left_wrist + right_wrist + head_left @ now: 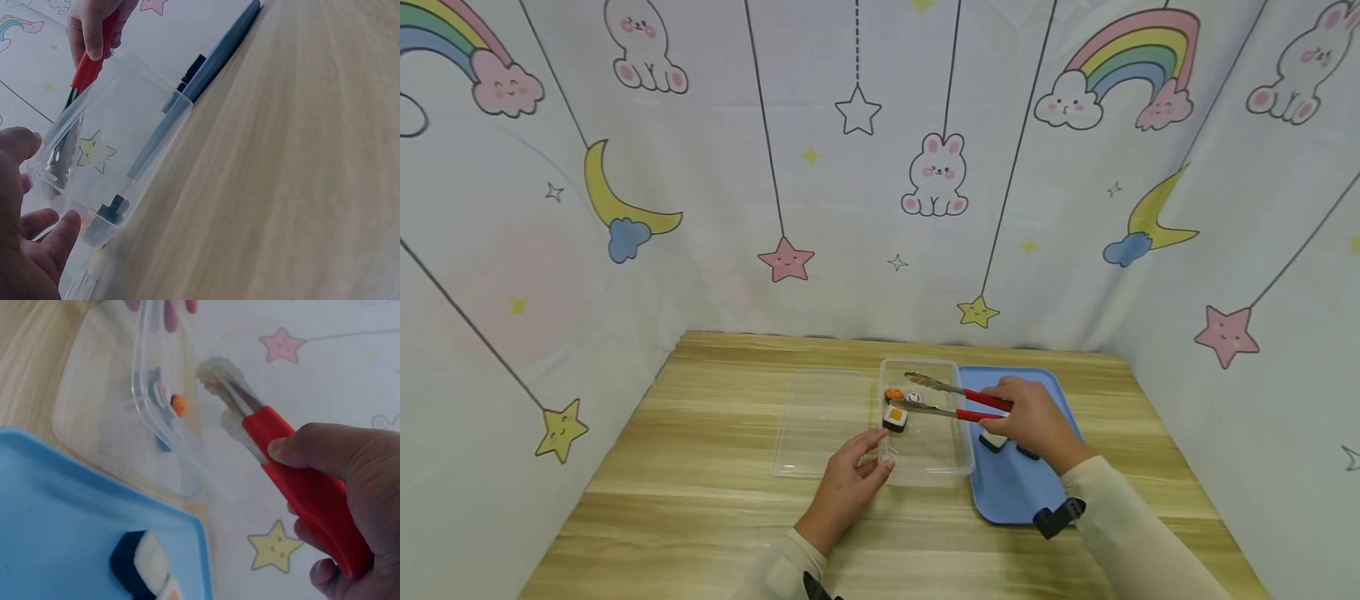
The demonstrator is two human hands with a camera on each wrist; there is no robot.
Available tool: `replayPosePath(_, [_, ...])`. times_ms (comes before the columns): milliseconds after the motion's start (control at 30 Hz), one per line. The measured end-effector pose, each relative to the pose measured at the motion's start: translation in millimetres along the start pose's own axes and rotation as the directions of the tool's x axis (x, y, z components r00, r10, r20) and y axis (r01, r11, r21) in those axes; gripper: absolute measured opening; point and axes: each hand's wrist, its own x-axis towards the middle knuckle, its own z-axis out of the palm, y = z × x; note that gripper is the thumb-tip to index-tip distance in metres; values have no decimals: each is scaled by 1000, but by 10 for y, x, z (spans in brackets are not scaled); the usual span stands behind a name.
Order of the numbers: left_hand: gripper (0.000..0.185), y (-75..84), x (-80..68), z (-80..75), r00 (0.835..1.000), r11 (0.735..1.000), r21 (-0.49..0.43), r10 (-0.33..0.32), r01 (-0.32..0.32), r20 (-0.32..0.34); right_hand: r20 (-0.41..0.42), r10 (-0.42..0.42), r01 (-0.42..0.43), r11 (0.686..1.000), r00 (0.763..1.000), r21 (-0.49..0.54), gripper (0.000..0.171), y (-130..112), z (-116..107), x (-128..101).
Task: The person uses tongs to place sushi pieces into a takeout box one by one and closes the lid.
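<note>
The right grip [1033,421] is clamped round the red handles of a pair of tongs [958,398], thumb on top and fingers curled beneath; the right wrist view shows the same hold on the tongs [300,481]. The metal arms reach out to the left of this grip, over a clear plastic box [925,454], and their tips stand apart with nothing between them. Just below and beside the tips, inside the box near its far left corner, lie three small pieces of toy sushi: an orange-topped piece [892,394], a pale round one [913,397] and a dark-wrapped piece with a yellow centre [895,417].

The left grip [850,483] rests on the near left corner of the box, thumb against the rim and fingers loosely bent along the wall; it steadies the box rather than closing round it. In the left wrist view the thumb [15,147] lies at the box's edge. To the left of this grip, flat on the bench [700,517], lies the clear lid [820,421], touching the box's side.

Under the right grip sits a blue tray [1022,492], just beside the box, with more sushi pieces [147,565] on it, dark-wrapped with white rice.
</note>
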Motion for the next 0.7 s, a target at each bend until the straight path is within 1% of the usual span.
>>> replayPosePath(100, [51,7,-7,-6,1000,1000,4,-3,3,-2,-34,10,-10,1000,999,-5,46,58,-72,-43])
replayPosePath(167, [51,2,-10,-6,1000,1000,5,-1,1,-1,-43,36,-35,999,998,27,47,109,-120,-88])
replayPosePath(300, [49,-14,-16,-2,1000,1000,12,2,-2,0,-91,69,-65,997,993,48,50,247,-212,-197])
replayPosePath(333, [49,-17,-16,-1,1000,1000,11,2,-2,1,-104,80,-74,996,991,54,51,283,-236,-229])
replayPosePath(400, [49,-11,-19,-2,1000,1000,10,-1,1,2,-139,94,-91,995,986,29,52,363,-282,-293])
replayPosePath(467, [49,-3,-18,-4,1000,1000,6,-2,2,2,-159,123,-119,992,979,37,52,442,-327,-370])
replayPosePath(533, [49,8,-18,-9,1000,1000,4,-1,1,1,-169,157,-149,987,973,59,53,518,-367,-452])
replayPosePath(700, [48,-6,-8,-13,1000,1000,2,14,-14,0,-189,212,-207,977,959,45,53,756,-413,-669])
